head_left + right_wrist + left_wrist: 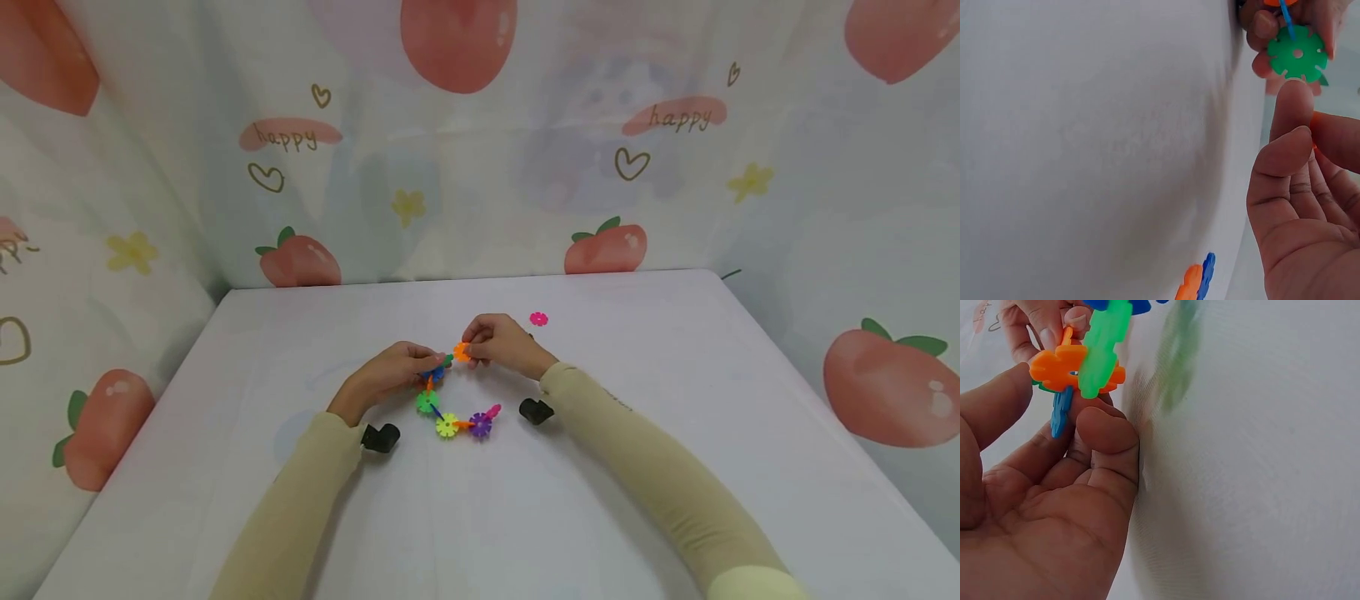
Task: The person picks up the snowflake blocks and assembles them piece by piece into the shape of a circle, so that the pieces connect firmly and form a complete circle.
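The counter (450,517) supported the assembly. The left hand (386,372) was clamped on the far end of the disc chain (447,427), which curved toward the person. The right hand (506,340) pinched an orange disc (461,352) close to the green end disc (1285,59); slot engagement could not be confirmed. Good practice, as judged, required bracing the end disc, crossing the slots squarely and pressing straight.

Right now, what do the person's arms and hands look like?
The left sleeve and right sleeve are long and beige, the right one with small dark markings. Each sleeve's end has a black gadget beside it. The left hand and right hand wear no gloves.
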### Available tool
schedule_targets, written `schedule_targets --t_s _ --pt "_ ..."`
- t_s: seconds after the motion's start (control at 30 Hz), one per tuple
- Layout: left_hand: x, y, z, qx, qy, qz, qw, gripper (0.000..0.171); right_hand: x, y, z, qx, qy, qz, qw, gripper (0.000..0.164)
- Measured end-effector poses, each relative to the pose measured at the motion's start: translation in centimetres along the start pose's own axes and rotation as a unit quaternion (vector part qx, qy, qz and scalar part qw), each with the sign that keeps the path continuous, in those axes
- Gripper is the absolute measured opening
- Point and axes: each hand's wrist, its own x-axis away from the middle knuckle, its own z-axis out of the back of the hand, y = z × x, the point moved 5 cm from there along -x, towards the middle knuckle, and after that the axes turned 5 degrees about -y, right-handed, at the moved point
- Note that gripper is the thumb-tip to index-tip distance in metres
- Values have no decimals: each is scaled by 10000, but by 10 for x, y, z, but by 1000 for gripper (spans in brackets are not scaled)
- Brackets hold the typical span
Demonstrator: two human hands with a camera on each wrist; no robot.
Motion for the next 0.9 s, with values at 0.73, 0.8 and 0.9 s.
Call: schedule_targets --t_s 0.73,0.8,0.9 --pt "2 0 -1 35 38 -16 10000 42 -3 -3 -7 -284 208 -123 9993 13" --pt "2 1 -1 -16 35 -28 10000 42 -3 -3 -7 -366 214 -122 9990 13" --pt "2 1 -1 -35 18 -64 10000 40 -3 -3 -9 -482 159 -67 9987 14"
